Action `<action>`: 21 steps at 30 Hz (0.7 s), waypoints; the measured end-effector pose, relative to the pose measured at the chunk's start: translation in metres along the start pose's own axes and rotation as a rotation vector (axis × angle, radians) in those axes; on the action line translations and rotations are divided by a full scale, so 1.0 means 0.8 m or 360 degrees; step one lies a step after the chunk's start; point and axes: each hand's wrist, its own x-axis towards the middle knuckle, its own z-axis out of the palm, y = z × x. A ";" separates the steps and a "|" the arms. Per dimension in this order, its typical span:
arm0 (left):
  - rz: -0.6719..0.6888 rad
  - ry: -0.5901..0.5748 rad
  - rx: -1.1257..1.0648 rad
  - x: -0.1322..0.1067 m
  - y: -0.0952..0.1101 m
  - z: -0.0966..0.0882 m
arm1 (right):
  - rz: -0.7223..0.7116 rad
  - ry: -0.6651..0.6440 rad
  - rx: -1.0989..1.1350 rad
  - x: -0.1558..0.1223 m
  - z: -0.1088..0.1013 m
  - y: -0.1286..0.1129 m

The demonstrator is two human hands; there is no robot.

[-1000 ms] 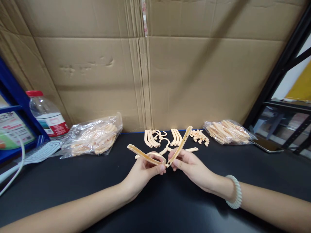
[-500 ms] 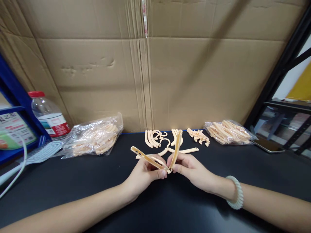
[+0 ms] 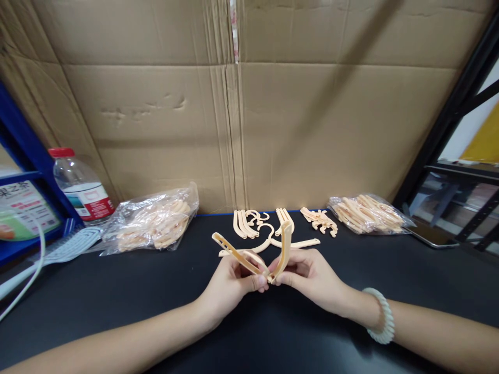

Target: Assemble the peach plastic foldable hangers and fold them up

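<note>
My left hand pinches a cream plastic hanger arm that slants up to the left. My right hand pinches a second cream arm that stands nearly upright. The two arms meet at their lower ends between my fingertips, forming a V above the black table. Just behind my hands lies an assembled hanger with hook. Loose curved arms and hooks lie in small piles beyond it.
A bag of cream parts lies at the left, another bag at the right, with small loose pieces between. A water bottle stands far left by a blue rack. A phone lies far right. A cardboard wall backs the table.
The arm in my right hand has swung from leaning right to nearly upright, narrowing the V. Both hands have dropped slightly toward me.
</note>
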 end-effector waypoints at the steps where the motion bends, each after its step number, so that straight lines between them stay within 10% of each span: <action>1: 0.0003 0.0009 -0.0009 -0.001 0.000 0.000 | -0.0006 0.0003 0.0004 0.000 0.000 0.000; 21: -0.0093 0.0075 -0.0114 -0.003 0.003 0.004 | 0.0056 0.0132 0.0064 -0.001 0.004 0.007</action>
